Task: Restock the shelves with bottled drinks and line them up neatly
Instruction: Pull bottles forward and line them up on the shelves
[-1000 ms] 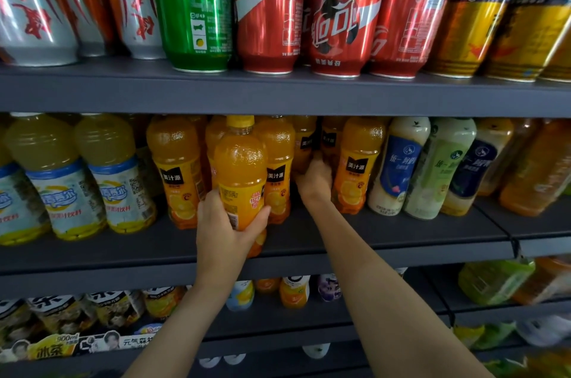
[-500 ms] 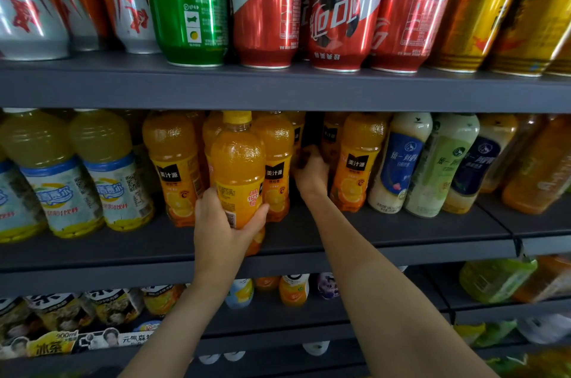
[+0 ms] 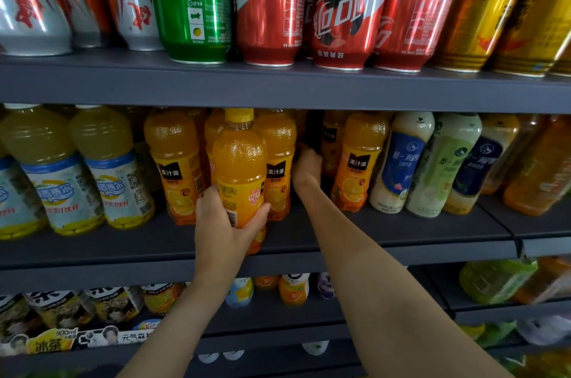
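My left hand [image 3: 222, 223] grips an orange juice bottle [image 3: 239, 161] with a yellow cap by its lower half. It holds the bottle upright at the front of the middle shelf [image 3: 401, 232]. Behind it stand more orange juice bottles [image 3: 173, 161] in rows. My right hand [image 3: 306, 169] reaches deep into a dark gap between those rows, beside another orange juice bottle [image 3: 358, 161]. Its fingers are hidden in the gap, so what they touch is unclear.
Tall cans [image 3: 268, 6] in silver, green, red and gold fill the top shelf. Pale yellow drinks [image 3: 105, 161] stand left of the orange rows and milk tea bottles [image 3: 401, 161] stand right. A lower shelf [image 3: 278, 316] carries small bottles and packs.
My right hand has pushed further back into the shelf and a dark gap now shows where a bottle stood. My left hand and its bottle have barely moved.
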Available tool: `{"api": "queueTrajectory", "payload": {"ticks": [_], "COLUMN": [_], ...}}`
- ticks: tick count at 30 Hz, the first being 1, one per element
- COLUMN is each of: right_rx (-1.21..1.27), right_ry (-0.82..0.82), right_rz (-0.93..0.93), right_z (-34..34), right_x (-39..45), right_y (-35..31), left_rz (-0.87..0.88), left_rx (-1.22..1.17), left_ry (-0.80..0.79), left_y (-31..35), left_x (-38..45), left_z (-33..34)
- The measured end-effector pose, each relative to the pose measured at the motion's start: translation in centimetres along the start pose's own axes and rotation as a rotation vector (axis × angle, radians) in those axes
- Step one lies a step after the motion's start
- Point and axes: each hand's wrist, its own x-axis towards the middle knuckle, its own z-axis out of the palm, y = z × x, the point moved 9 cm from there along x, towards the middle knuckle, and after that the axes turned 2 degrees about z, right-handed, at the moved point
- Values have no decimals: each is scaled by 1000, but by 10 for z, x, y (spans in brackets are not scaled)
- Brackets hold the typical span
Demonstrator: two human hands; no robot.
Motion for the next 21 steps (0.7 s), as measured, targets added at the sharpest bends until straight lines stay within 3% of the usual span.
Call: {"api": "queueTrajectory", "payload": {"ticks": [9,21], "right_rx": [571,638], "right_ry": [-59,-103], "right_rz": [60,119], "right_z": [11,15], "right_x": [-16,-19], "right_y": [8,10], "left_rz": [18,23], "left_rx": [-23,-26], "left_ry": [-7,-5], "left_y": [1,0], "left_x": [0,0], "left_z": [2,1]}}
